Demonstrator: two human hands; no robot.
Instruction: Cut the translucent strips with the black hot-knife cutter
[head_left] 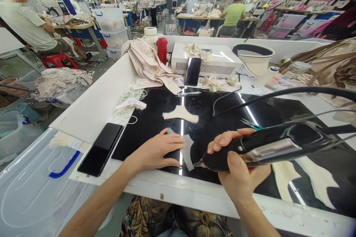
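My left hand [158, 150] lies flat with fingers spread over a small grey shaped fabric piece [187, 152] on the glossy black board [150, 102]. In my right hand [240, 170] is a thick black corded handheld tool [267, 146] with a silver lever along its side. Its small metal tip [198, 163] is at the right edge of the grey piece; whether it touches the fabric I cannot tell. Beyond my hands lies a cream curved fabric piece [180, 114]. Two longer cream pieces [317, 177] rest at the right, partly beneath the tool.
A black phone [100, 149] lies at the left edge; another phone [193, 71] leans against a white vented box [205, 57]. Teal-handled snips [251, 124] lie near the tool's cable [278, 98]. Beige fabric strips [147, 63] and a red bottle [161, 50] stand at the back.
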